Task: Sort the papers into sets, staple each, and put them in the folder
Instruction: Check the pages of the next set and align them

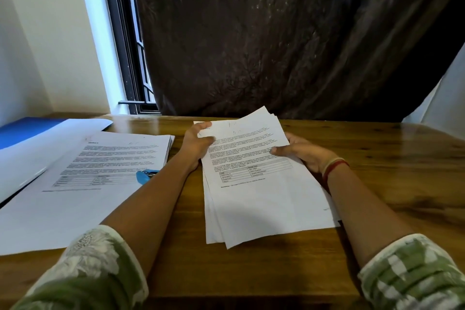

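Note:
A loose sheaf of printed papers [261,191] lies slanted at the middle of the wooden table, its far end lifted. My left hand [197,143] grips its upper left edge, thumb on top. My right hand [299,151] holds the right edge, thumb pressed on the top sheet. To the left sits a second, thicker stack of papers [100,166]. A blue stapler [147,175] rests on that stack's right side, partly hidden by my left forearm. The open blue folder [22,131] lies at the far left with a white sheet [37,156] on it.
The wooden table [390,158] has bare surface to the right of the sheaf and along the front edge. A dark curtain [276,45] hangs right behind the table. A window frame [128,58] stands at the back left.

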`<state>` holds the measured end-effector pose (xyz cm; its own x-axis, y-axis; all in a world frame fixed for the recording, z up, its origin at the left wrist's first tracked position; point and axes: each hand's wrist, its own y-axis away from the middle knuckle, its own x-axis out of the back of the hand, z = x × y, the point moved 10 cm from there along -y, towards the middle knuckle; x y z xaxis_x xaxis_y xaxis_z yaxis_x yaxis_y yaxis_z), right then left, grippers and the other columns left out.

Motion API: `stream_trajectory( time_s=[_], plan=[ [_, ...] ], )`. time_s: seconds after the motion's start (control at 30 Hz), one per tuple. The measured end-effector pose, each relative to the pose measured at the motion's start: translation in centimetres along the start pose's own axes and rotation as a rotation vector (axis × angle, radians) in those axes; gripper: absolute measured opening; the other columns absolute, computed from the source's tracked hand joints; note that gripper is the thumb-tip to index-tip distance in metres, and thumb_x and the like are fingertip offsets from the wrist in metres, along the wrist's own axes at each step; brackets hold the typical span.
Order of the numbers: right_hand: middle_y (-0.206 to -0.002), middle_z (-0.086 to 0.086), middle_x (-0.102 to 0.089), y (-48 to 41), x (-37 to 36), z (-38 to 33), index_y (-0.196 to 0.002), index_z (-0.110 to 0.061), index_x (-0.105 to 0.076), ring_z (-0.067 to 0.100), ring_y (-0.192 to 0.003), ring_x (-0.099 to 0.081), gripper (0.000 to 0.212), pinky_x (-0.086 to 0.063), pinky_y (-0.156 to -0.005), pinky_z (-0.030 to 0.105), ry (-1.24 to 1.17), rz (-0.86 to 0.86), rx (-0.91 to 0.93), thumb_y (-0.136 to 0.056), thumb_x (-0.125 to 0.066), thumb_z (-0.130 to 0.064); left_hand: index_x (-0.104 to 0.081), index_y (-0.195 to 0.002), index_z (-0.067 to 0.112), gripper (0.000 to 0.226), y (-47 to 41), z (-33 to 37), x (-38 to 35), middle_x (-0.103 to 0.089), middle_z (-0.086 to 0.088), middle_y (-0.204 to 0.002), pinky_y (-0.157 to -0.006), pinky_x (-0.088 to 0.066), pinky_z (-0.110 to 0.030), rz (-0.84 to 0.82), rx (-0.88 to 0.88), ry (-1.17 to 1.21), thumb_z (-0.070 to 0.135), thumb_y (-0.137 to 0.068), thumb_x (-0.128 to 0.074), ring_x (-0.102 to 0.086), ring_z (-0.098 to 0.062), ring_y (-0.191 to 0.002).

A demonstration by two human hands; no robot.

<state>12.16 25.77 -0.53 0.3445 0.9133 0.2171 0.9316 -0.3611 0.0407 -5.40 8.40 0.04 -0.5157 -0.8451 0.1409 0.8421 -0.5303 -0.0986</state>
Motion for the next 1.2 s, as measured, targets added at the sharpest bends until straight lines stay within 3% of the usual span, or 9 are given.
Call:
stream_trajectory(
  time_s=[0.2,0.33,0.4,0.53,0.63,0.8,0.93,1.07,1.2],
  plan=[
    [-0.129,0.008,-0.061,-0.3,0.1,0.0,-0.130,-0.013,-0.049,0.026,-0.120,-0.057,0.055,-0.044,-0.104,0.039,-0.082,0.055,0.031,-0.085,-0.054,0.018,-0.044,-0.135,0.027,0.038,0.0,0.4,0.7,-0.049,-0.004,-0.134,-0.062,-0.047,-0.020,0.068,-0.034,0.027,0.016,-0.099,-0.049,-0.055,-0.018,-0.102],
    [-0.125,0.012,-0.059,-0.6,1.0,-0.1,-0.129,-0.001,-0.046,0.031,-0.118,-0.056,0.050,-0.046,-0.097,0.039,-0.226,0.266,0.084,-0.085,-0.051,0.022,-0.012,-0.148,0.023,0.066,0.4,0.4,-0.3,-0.054,0.000,-0.115,-0.061,-0.048,-0.021,-0.009,0.003,0.067,0.018,-0.098,-0.054,-0.057,-0.009,-0.084],
    [-0.122,0.011,-0.057,-0.3,1.4,0.2,-0.125,-0.003,-0.045,0.029,-0.112,-0.056,0.049,-0.047,-0.092,0.039,-0.288,0.384,0.077,-0.084,-0.052,0.023,-0.005,-0.150,0.021,0.077,0.6,0.4,-1.1,-0.051,-0.003,-0.122,-0.073,-0.049,-0.027,-0.035,0.004,-0.028,0.015,-0.094,-0.058,-0.054,-0.012,-0.093],
    [-0.108,0.008,-0.065,0.7,2.0,0.1,-0.117,-0.004,-0.048,0.021,-0.094,-0.065,0.044,-0.056,-0.074,0.023,-0.337,0.579,0.160,-0.081,-0.068,0.010,-0.014,-0.148,0.022,0.074,1.0,0.5,-1.7,-0.052,-0.003,-0.125,-0.069,-0.048,-0.024,0.014,-0.033,-0.054,0.010,-0.092,-0.060,-0.053,-0.009,-0.092],
    [-0.096,0.003,-0.060,2.1,3.6,-0.1,-0.117,-0.007,-0.051,0.011,-0.081,-0.059,0.043,-0.048,-0.055,0.008,-0.286,0.780,0.179,-0.081,-0.071,0.003,-0.025,-0.143,0.021,0.063,1.1,0.5,-1.7,-0.049,0.001,-0.119,-0.067,-0.045,-0.021,-0.002,-0.006,-0.111,0.008,-0.092,-0.060,-0.050,-0.009,-0.092],
    [-0.093,0.007,-0.062,2.8,4.6,-0.1,-0.110,-0.002,-0.058,0.012,-0.074,-0.058,0.034,-0.043,-0.058,0.013,-0.188,0.849,0.105,-0.080,-0.072,0.003,-0.036,-0.134,0.015,0.056,1.1,-0.4,-1.5,-0.051,0.001,-0.116,-0.061,-0.045,-0.022,-0.040,0.076,-0.087,-0.002,-0.087,-0.062,-0.051,-0.014,-0.095],
    [-0.095,0.006,-0.064,3.0,5.2,0.0,-0.100,-0.009,-0.061,0.021,-0.087,-0.061,0.026,-0.050,-0.073,0.025,-0.131,0.856,0.057,-0.079,-0.075,-0.003,-0.032,-0.131,0.018,0.050,1.0,-0.6,-0.4,-0.053,-0.001,-0.121,-0.067,-0.046,-0.022,0.085,0.050,0.067,0.001,-0.092,-0.058,-0.052,-0.014,-0.100],
    [-0.094,0.007,-0.064,3.0,5.4,0.4,-0.100,-0.007,-0.064,0.020,-0.089,-0.060,0.014,-0.044,-0.074,0.024,-0.060,0.890,0.041,-0.087,-0.066,0.000,-0.033,-0.112,0.022,0.040,1.0,-0.5,-0.1,-0.053,-0.001,-0.112,-0.058,-0.045,-0.017,0.133,-0.002,0.020,0.003,-0.091,-0.060,-0.054,-0.012,-0.093],
    [-0.096,0.005,-0.063,3.1,5.5,0.3,-0.102,-0.011,-0.062,0.021,-0.095,-0.062,0.014,-0.044,-0.070,0.019,-0.051,0.923,0.095,-0.091,-0.058,-0.003,-0.038,-0.110,0.023,0.037,1.0,-0.6,-0.1,-0.055,-0.004,-0.117,-0.064,-0.055,-0.026,0.110,0.012,0.071,-0.001,-0.091,-0.059,-0.060,-0.019,-0.097]
  ],
)
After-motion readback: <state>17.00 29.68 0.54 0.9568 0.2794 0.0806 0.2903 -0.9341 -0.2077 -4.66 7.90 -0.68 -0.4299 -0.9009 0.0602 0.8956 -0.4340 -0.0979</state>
